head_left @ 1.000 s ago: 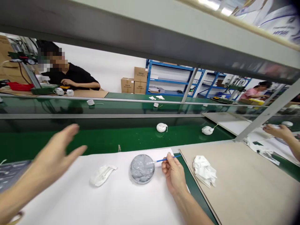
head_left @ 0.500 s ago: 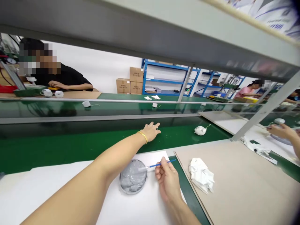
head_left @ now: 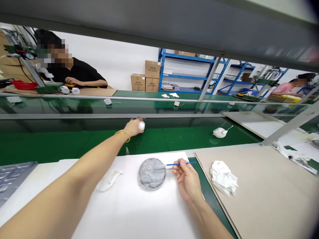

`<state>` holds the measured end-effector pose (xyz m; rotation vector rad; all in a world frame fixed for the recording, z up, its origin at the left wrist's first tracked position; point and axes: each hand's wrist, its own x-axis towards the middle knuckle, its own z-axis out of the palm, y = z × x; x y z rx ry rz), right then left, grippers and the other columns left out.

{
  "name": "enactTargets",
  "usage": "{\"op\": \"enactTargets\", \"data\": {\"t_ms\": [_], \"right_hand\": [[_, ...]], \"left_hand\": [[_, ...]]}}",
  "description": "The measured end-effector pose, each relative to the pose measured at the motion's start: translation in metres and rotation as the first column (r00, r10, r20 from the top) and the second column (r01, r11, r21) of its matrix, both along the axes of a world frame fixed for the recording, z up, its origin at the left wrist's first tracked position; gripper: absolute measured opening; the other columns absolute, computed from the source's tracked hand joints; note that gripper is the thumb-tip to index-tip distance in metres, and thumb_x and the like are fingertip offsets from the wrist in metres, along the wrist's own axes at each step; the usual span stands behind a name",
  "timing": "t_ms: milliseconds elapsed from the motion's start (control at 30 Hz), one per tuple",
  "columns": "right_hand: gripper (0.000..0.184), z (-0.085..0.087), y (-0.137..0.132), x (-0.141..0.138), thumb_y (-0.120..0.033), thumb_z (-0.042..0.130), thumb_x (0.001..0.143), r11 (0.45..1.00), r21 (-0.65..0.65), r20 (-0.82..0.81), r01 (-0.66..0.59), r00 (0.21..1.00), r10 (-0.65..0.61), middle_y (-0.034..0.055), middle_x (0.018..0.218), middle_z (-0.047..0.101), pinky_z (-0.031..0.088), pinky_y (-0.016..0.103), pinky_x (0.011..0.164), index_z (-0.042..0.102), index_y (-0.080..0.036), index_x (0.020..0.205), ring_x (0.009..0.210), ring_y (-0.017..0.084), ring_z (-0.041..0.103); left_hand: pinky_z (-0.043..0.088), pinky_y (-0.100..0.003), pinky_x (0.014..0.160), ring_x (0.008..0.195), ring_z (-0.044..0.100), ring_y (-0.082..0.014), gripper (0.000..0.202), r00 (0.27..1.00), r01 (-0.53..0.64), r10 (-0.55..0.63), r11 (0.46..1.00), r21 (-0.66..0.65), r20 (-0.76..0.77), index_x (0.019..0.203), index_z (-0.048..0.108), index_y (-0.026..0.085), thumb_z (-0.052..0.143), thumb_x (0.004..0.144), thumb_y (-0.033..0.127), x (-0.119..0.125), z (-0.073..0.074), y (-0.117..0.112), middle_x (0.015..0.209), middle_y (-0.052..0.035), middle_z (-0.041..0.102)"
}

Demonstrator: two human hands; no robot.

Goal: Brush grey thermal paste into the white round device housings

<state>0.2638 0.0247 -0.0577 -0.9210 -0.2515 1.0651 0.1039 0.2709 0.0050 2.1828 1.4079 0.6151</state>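
Observation:
My left hand (head_left: 134,127), a yellow bangle at its wrist, is closed on a small white round part (head_left: 141,125) above the green work surface. What the part is, I cannot make out. Between the thumb and fingers of my right hand (head_left: 186,176) is a thin blue-handled brush (head_left: 171,164). Its pale tip lies over the grey paste (head_left: 151,177) that fills a round dish (head_left: 140,182). Under the dish is a white sheet (head_left: 129,212), where a crumpled white cloth or tissue (head_left: 109,181) lies partly behind my left forearm.
A white round part with a short wire (head_left: 220,132) sits at right on the green surface (head_left: 174,137). Crumpled white cloth (head_left: 223,178) lies on a beige board (head_left: 269,196). A grey tray (head_left: 15,179) is at left. Overhead runs a shelf (head_left: 159,25); a post (head_left: 289,126) slants at right.
My left hand has moved left and now shows a white round part in its fingers. The view has shifted, bringing the grey tray and second cloth into sight. My right hand keeps the brush at the dish.

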Motion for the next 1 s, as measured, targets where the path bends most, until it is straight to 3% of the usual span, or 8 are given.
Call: {"op": "enactTargets", "data": {"t_ms": [100, 200, 300, 367, 400, 533, 733, 1000], "right_hand": [[0.031, 0.001, 0.000, 0.001, -0.032, 0.081, 0.060, 1.000, 0.005, -0.008, -0.030, 1.000, 0.030, 0.0032, 0.076, 0.064, 0.052, 0.021, 0.056, 0.061, -0.015, 0.077, 0.064, 0.012, 0.060], [0.029, 0.008, -0.002, -0.001, -0.029, 0.082, 0.060, 0.999, 0.019, -0.023, -0.027, 0.999, 0.027, 0.0038, 0.078, 0.065, 0.052, 0.020, 0.058, 0.062, -0.015, 0.076, 0.066, 0.012, 0.061], [0.028, 0.016, -0.006, -0.003, -0.028, 0.081, 0.060, 0.997, 0.032, 0.022, -0.068, 0.997, 0.068, 0.0046, 0.082, 0.065, 0.053, 0.022, 0.063, 0.063, -0.015, 0.077, 0.071, 0.013, 0.062], [0.029, 0.021, -0.009, -0.004, -0.031, 0.081, 0.062, 0.997, 0.033, 0.093, -0.069, 0.993, 0.066, 0.0049, 0.084, 0.065, 0.053, 0.024, 0.064, 0.063, -0.015, 0.078, 0.072, 0.014, 0.062], [0.029, 0.023, -0.011, -0.004, -0.033, 0.080, 0.062, 0.998, 0.033, 0.143, -0.061, 0.988, 0.056, 0.0051, 0.085, 0.065, 0.054, 0.025, 0.064, 0.063, -0.016, 0.078, 0.072, 0.015, 0.062], [0.034, 0.028, -0.018, -0.007, -0.042, 0.076, 0.066, 0.999, 0.039, 0.428, 0.032, 0.903, -0.046, 0.0064, 0.085, 0.065, 0.054, 0.031, 0.066, 0.062, -0.015, 0.081, 0.073, 0.018, 0.063], [0.029, 0.021, -0.023, -0.009, -0.043, 0.064, 0.078, 0.992, 0.088, 0.725, 0.086, 0.678, -0.123, 0.0082, 0.088, 0.066, 0.052, 0.035, 0.069, 0.061, -0.016, 0.087, 0.070, 0.019, 0.064], [0.024, 0.007, -0.019, -0.008, -0.040, 0.056, 0.085, 0.992, 0.084, 0.824, 0.091, 0.553, -0.121, 0.0068, 0.088, 0.066, 0.050, 0.035, 0.072, 0.059, -0.017, 0.090, 0.070, 0.018, 0.065]], "left_hand": [[0.050, -0.046, 0.088, 0.106, 0.058, -0.0292, 0.063, 0.968, -0.052, 0.078, 0.992, -0.114, 0.238, 0.122, 0.044, 0.015, 0.071, 0.071, 0.040, -0.049, 0.017, -0.029, 0.116, -0.0130, 0.059], [0.053, -0.042, 0.089, 0.106, 0.061, -0.0254, 0.052, 0.886, 0.021, 0.088, 0.973, -0.230, 0.455, 0.121, 0.043, 0.019, 0.061, 0.079, 0.045, -0.092, 0.030, -0.082, 0.120, -0.0120, 0.059], [0.048, -0.040, 0.098, 0.108, 0.060, -0.0241, 0.043, 0.697, 0.128, 0.204, 0.908, -0.400, 0.687, 0.113, 0.050, 0.023, 0.066, 0.077, 0.041, -0.121, 0.034, -0.143, 0.123, -0.0077, 0.059], [0.045, -0.041, 0.101, 0.108, 0.060, -0.0263, 0.052, 0.575, 0.188, 0.329, 0.838, -0.513, 0.749, 0.114, 0.050, 0.028, 0.073, 0.070, 0.040, -0.130, 0.030, -0.179, 0.124, -0.0054, 0.059], [0.045, -0.040, 0.101, 0.108, 0.060, -0.0274, 0.058, 0.554, 0.207, 0.372, 0.805, -0.556, 0.745, 0.117, 0.049, 0.030, 0.076, 0.067, 0.041, -0.132, 0.027, -0.194, 0.124, -0.0047, 0.059], [0.044, -0.038, 0.102, 0.113, 0.057, -0.0279, 0.070, 0.592, 0.222, 0.446, 0.710, -0.668, 0.671, 0.123, 0.047, 0.032, 0.079, 0.061, 0.040, -0.127, 0.013, -0.235, 0.121, -0.0048, 0.062], [0.051, -0.034, 0.088, 0.108, 0.059, -0.0267, 0.066, 0.697, 0.181, 0.374, 0.734, -0.655, 0.611, 0.118, 0.049, 0.030, 0.077, 0.060, 0.039, -0.109, 0.001, -0.255, 0.118, -0.0042, 0.061], [0.050, -0.036, 0.089, 0.108, 0.057, -0.0253, 0.069, 0.757, 0.061, 0.398, 0.746, -0.663, 0.518, 0.117, 0.044, 0.031, 0.078, 0.056, 0.034, -0.104, -0.008, -0.257, 0.120, -0.0022, 0.058]]}}
